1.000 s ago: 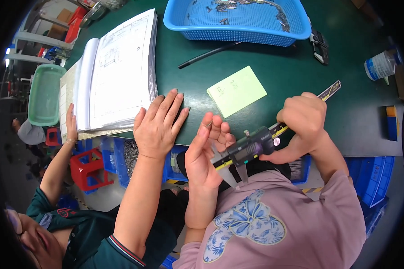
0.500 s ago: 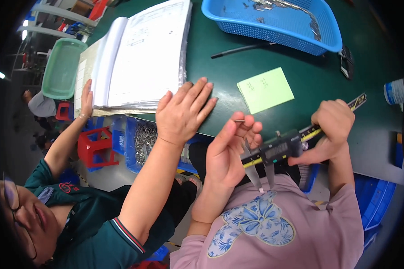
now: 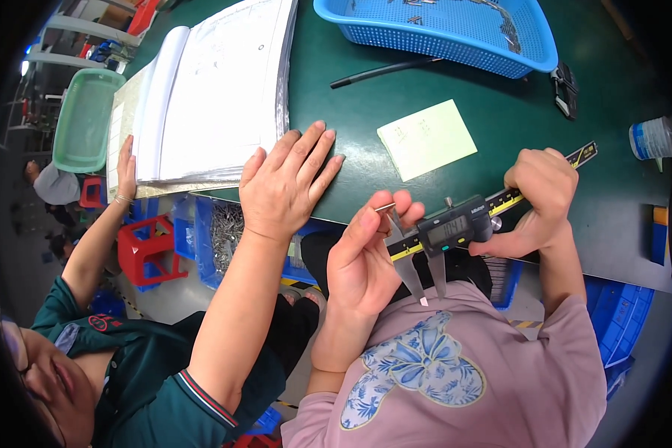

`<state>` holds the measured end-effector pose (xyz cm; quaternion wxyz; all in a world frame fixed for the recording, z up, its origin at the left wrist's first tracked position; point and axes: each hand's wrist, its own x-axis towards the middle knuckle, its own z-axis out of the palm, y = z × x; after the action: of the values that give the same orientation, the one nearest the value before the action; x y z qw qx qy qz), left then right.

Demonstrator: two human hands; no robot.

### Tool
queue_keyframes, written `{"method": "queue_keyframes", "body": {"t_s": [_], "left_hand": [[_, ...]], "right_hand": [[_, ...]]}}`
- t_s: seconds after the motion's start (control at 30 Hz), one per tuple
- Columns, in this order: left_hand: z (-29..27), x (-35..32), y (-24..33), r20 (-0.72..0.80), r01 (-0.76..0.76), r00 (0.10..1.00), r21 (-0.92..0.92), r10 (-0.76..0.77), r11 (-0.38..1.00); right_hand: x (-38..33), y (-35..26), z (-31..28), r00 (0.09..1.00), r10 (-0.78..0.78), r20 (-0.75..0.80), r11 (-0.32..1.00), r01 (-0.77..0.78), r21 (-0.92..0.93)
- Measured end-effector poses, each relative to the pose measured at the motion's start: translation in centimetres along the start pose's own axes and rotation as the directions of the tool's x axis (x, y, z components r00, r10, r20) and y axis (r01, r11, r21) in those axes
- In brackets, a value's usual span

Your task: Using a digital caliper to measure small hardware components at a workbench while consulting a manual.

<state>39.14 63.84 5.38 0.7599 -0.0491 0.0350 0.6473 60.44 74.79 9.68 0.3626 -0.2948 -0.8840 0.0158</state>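
Observation:
Between the thumb and fingertips of my left hand (image 3: 362,257) is a small, thin metal pin (image 3: 385,207), held slightly tilted beside the upper, short jaws of a digital caliper (image 3: 448,233). My right hand (image 3: 543,196) is closed around the caliper's beam, its thumb at the sliding head. The caliper's long jaws point down toward my shirt, with a narrow gap and nothing visible between them. On the dark green table (image 3: 351,164) in front of my hands lies a pad of pale green notes (image 3: 427,140) with handwriting on it.
A blue basket (image 3: 448,56) with small metal parts stands at the back, near a black pen (image 3: 381,73) and a black object (image 3: 564,91). To my left, a co-worker's hand (image 3: 284,183) rests beside an open binder (image 3: 216,89). A white-and-blue tub (image 3: 652,140) stands far right.
The view has shifted, so the tabletop things sit further left and higher. My left hand and the caliper have come closer together, and the pin has tilted from nearly level.

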Motion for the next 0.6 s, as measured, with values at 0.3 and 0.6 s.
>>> {"method": "queue_keyframes", "body": {"t_s": [0.3,0.6], "left_hand": [[0.03,-0.18,0.02,0.010,-0.001,1.000,0.004,0.001,1.000],[-0.02,-0.24,-0.08,-0.015,-0.037,0.999,0.022,0.038,0.999]], "right_hand": [[0.05,-0.04,0.00,1.000,-0.001,0.015,1.000,0.000,0.024],[0.14,0.05,0.07,1.000,-0.011,0.016,0.999,0.011,0.032]]}}
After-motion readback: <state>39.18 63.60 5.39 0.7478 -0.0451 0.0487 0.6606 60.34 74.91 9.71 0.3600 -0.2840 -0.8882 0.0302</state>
